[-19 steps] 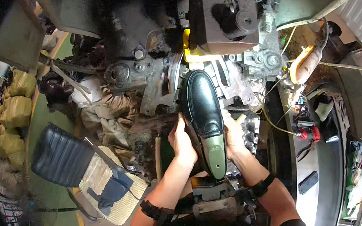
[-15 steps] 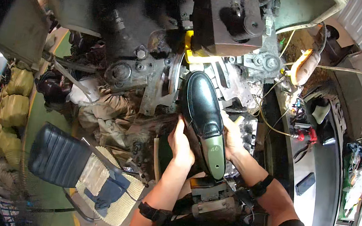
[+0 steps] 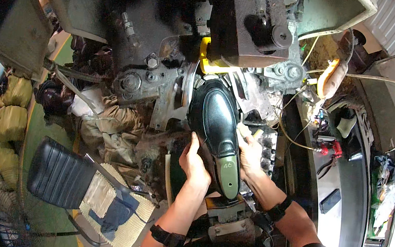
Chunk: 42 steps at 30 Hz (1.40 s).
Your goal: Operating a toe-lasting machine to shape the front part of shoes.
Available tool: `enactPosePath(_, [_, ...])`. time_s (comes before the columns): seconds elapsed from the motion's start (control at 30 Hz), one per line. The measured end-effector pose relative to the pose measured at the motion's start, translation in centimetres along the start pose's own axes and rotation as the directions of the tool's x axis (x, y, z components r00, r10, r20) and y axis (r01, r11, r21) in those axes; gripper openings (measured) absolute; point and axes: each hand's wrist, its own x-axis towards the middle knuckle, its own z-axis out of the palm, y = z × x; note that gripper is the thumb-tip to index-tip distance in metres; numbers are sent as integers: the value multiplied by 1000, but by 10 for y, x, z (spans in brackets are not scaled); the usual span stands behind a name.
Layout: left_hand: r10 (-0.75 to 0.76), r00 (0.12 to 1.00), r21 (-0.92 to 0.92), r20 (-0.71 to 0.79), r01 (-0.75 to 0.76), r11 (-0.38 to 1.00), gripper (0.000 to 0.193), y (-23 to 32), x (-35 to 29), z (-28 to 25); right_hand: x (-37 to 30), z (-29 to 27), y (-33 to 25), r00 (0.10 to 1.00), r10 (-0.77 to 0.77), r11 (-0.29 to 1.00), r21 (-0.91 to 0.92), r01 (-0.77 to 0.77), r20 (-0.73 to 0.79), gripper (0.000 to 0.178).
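A black leather loafer upper (image 3: 213, 118), stretched over a green shoe last (image 3: 229, 172), was held between both hands, with its toe pointed away from the wearer and set just below a yellow bracket (image 3: 209, 68) of the machine (image 3: 160, 85). The vamp was turned upward, and the bare heel end of the last was pierced by a small hole and marked in pale strokes. The left side was gripped by the left hand (image 3: 195, 164), its thumb laid along the edge; the right side was gripped by the right hand (image 3: 250, 157), its fingers clamped on the upper, although the fingertips underneath were hidden and their exact placement could not be told. A black band (image 3: 278, 211) was worn on the right forearm, and a similar one on the left. Above the toe, a dark metal block (image 3: 248, 34) was mounted on the machine. On the left, a black-backed chair (image 3: 58, 174) was seen, its seat covered with a cream mat (image 3: 138, 217) and a dark blue cloth (image 3: 115, 213). On the right, a phone (image 3: 331, 200) and a red-and-black hand tool (image 3: 337, 149) were laid on a pale table (image 3: 327, 235).
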Motion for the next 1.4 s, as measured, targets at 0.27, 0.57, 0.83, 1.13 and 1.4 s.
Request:
enactPosePath(0.27, [-1, 999, -14, 45, 1, 1000, 35, 0, 2, 0, 3, -1, -3, 995, 49, 995, 84, -56, 88, 34])
enactPosePath(0.57, [-123, 987, 2, 104, 123, 992, 35, 5, 6, -2, -4, 7, -17, 988, 125, 986, 98, -134, 93, 34])
enactPosePath(0.83, [-44, 999, -25, 22, 45, 999, 27, -3, 12, -5, -3, 10, -15, 997, 61, 998, 29, -62, 48, 30])
enactPosePath(1.13, [68, 997, 34, 48, -70, 997, 30, -10, 20, -6, 5, 8, -6, 997, 72, 990, 125, -72, 5, 30])
enactPosePath(1.4, [-17, 999, 0, 27, 17, 1000, 35, 1, 7, 3, 0, 4, -9, 975, 204, 954, 208, -217, 84, 37])
